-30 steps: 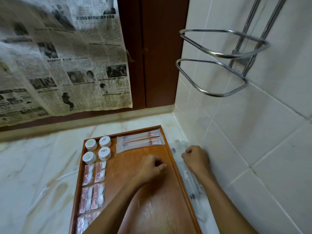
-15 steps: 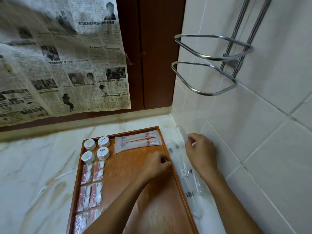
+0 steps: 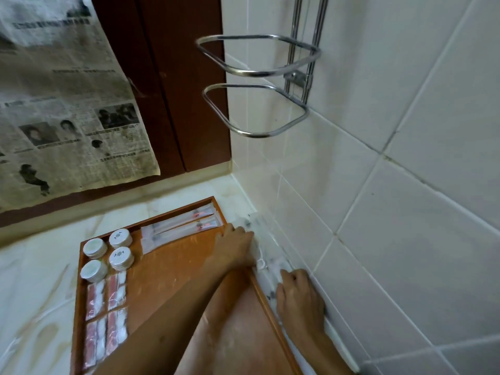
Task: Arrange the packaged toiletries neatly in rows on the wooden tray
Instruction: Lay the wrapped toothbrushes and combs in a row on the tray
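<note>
The wooden tray [image 3: 76, 307] lies on the marble counter. Four round white-lidded jars [image 3: 121, 257] stand in its far left corner. Below them run two columns of red-and-white packets [image 3: 117, 292]. Two long sachets [image 3: 184, 226] lie across the far end. A pile of clear plastic packets [image 3: 266, 269] lies off the tray, in the gap between its right rim and the tiled wall. My left hand [image 3: 234, 250] reaches over the right rim and grips the far part of that pile. My right hand [image 3: 299, 297] curls its fingers onto the near part.
The tiled wall [image 3: 378, 212] rises right beside the packets. A chrome double-ring holder [image 3: 257, 104] juts out from it overhead. A dark wooden door [image 3: 176, 90] and a hanging newspaper [image 3: 62, 117] stand behind the counter. Marble counter [image 3: 35, 280] stretches left of the tray.
My left hand has moved right, from the tray's middle across the rim to the clear packets. My right hand has come back from the far end of the pile toward me.
</note>
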Tool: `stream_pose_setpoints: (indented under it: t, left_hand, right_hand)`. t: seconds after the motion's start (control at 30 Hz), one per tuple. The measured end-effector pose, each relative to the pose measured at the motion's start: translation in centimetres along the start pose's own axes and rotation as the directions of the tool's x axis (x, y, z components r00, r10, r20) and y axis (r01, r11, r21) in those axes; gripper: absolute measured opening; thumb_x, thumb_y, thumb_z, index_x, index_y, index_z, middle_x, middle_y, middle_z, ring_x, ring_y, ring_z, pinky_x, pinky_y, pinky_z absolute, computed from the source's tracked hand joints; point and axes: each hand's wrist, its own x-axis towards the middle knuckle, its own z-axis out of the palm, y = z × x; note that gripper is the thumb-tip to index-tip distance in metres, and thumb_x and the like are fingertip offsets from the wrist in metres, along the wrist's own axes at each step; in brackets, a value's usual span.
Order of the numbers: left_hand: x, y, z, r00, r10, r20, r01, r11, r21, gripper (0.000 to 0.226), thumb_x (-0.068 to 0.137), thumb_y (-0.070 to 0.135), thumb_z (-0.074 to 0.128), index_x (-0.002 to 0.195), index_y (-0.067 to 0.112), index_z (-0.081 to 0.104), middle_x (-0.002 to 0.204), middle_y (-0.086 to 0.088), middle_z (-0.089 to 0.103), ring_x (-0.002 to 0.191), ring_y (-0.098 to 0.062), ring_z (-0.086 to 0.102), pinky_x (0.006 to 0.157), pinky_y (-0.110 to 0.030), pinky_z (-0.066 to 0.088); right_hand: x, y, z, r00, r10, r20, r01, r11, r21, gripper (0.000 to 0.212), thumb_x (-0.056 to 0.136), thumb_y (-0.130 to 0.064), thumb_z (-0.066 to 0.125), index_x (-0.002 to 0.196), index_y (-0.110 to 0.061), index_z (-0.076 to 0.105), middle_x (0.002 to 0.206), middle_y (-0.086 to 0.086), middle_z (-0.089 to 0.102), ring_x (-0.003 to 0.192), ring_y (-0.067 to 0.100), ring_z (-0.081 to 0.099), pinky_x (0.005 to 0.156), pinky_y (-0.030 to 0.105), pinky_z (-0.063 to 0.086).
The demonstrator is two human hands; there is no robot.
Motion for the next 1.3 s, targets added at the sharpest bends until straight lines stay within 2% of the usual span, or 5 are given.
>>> stream_pose_setpoints:
  t: [0.27,0.53,0.8,1.03,1.3]
  left_hand:
    - [0.7,-0.5,-0.8,0.994,-0.047,-0.103,0.002,0.917,-0.4,0.051,0.077,0.014,0.073,0.126,0.021,0.06,0.11,-0.003,0.067,0.088,-0.01,0.057,0.073,-0.019,0.044]
    - [-1.8,-1.1,-0.3,0.938,-0.345,0.035,0.095,0.16,-0.982,0.028,0.082,0.004,0.073,0.107,0.015,0.066,0.09,-0.007,0.064,0.082,-0.017,0.066,0.068,-0.025,0.055]
    - [-3.9,0.3,0.8,0.92,-0.358,0.161,0.191,0.048,-0.981,0.032,0.076,-0.005,0.073,0.102,0.013,0.064,0.092,-0.017,0.069,0.074,-0.023,0.07,0.056,-0.022,0.054]
    - [-4.5,1.7,0.4,0.908,-0.128,0.399,0.363,-0.238,-0.901,0.026,0.088,0.03,0.07,0.103,0.008,0.07,0.104,-0.016,0.062,0.08,-0.028,0.068,0.067,-0.037,0.059]
    - [-4.7,1.1,2.6,0.894,-0.342,0.288,0.251,-0.151,-0.956,0.025,0.077,0.003,0.076,0.1,0.001,0.068,0.095,-0.019,0.072,0.091,-0.035,0.069,0.083,-0.045,0.058]
  right_hand:
    - [0.4,-0.6,0.0,0.994,0.083,0.064,-0.083,0.997,0.005,0.043,0.094,-0.027,0.044,0.136,-0.027,0.041,0.125,-0.003,0.044,0.106,0.014,0.057,0.078,0.028,0.051]
    - [1.2,-0.6,-0.1,0.997,0.08,0.016,-0.081,0.996,0.028,0.034,0.092,-0.013,0.052,0.125,-0.023,0.055,0.116,0.0,0.058,0.095,0.019,0.063,0.072,0.029,0.051]
    - [1.3,-1.1,-1.5,0.957,-0.015,-0.29,0.093,0.962,0.257,0.018,0.074,0.002,0.076,0.09,-0.006,0.075,0.082,0.009,0.069,0.067,0.028,0.067,0.054,0.036,0.055]
    - [1.4,-2.1,-1.0,0.984,-0.064,-0.165,0.131,0.889,0.438,0.012,0.082,-0.009,0.072,0.093,-0.013,0.075,0.087,0.004,0.068,0.084,0.021,0.061,0.073,0.036,0.053]
    - [2.0,-1.5,-1.1,0.995,-0.028,-0.097,0.089,0.698,0.71,0.021,0.085,-0.001,0.066,0.092,-0.018,0.076,0.089,-0.01,0.07,0.088,0.003,0.065,0.076,0.022,0.054]
